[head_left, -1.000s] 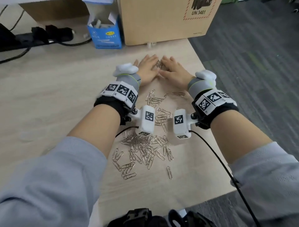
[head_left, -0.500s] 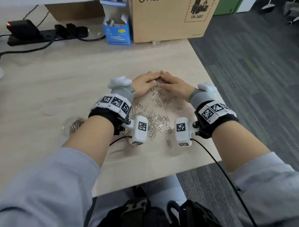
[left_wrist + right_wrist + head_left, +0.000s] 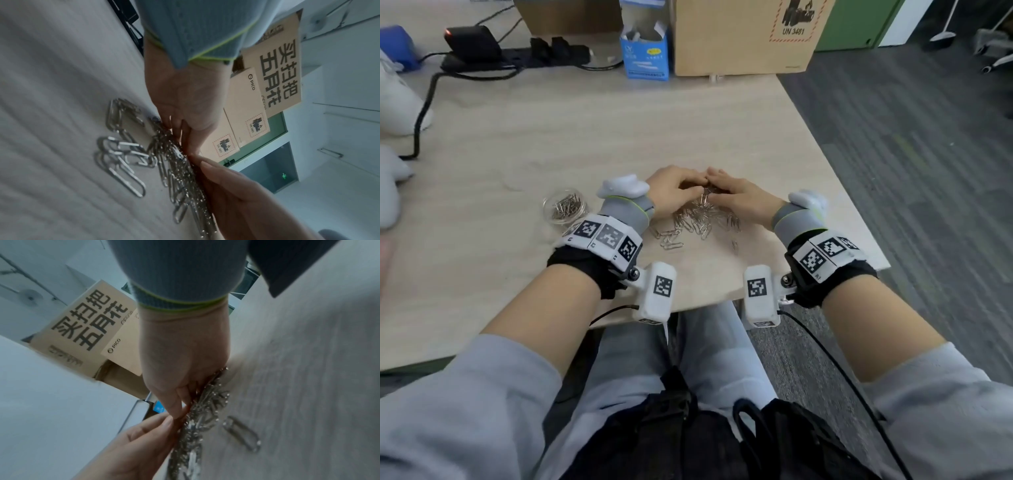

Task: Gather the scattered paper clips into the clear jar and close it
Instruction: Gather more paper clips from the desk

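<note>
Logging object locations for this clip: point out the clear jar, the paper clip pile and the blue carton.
clear jar (image 3: 549, 213), head view, on its near rim.
paper clip pile (image 3: 702, 221), head view, middle of the heap.
blue carton (image 3: 645, 61), head view, front face.

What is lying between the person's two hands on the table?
A pile of paper clips lies between the left hand and the right hand, whose fingertips meet over its far side; the head view shows it best.

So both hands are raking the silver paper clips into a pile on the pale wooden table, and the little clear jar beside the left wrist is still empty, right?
Not quite. The small clear jar beside the left wrist already holds some clips, as the head view shows. The rest stands: the left hand and right hand are raking the silver paper clips into a pile on the pale wooden table.
</note>
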A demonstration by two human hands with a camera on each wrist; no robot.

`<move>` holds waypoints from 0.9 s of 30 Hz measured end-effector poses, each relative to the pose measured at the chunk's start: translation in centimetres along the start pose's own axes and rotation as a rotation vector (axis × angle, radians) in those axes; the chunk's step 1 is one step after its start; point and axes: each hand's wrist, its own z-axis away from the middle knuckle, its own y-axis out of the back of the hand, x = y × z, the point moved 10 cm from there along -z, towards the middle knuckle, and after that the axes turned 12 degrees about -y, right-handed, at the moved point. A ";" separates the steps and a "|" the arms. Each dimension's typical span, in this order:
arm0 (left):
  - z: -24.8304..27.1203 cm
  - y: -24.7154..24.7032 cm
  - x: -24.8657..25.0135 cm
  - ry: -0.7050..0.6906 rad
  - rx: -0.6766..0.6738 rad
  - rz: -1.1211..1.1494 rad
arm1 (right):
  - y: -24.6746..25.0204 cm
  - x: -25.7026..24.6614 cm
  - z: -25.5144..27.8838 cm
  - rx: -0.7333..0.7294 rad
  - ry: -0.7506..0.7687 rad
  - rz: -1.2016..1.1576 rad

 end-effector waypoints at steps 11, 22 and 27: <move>4.4 4.2 -0.4 0.160 0.067 -0.289 | 6.3 2.2 4.7 0.496 -0.134 -0.070; 5.3 2.2 -0.3 0.201 -0.021 -0.272 | 3.3 2.6 5.1 0.340 -0.259 0.207; 4.6 1.7 0.2 0.171 0.089 -0.183 | 2.7 2.3 4.3 0.359 -0.177 0.060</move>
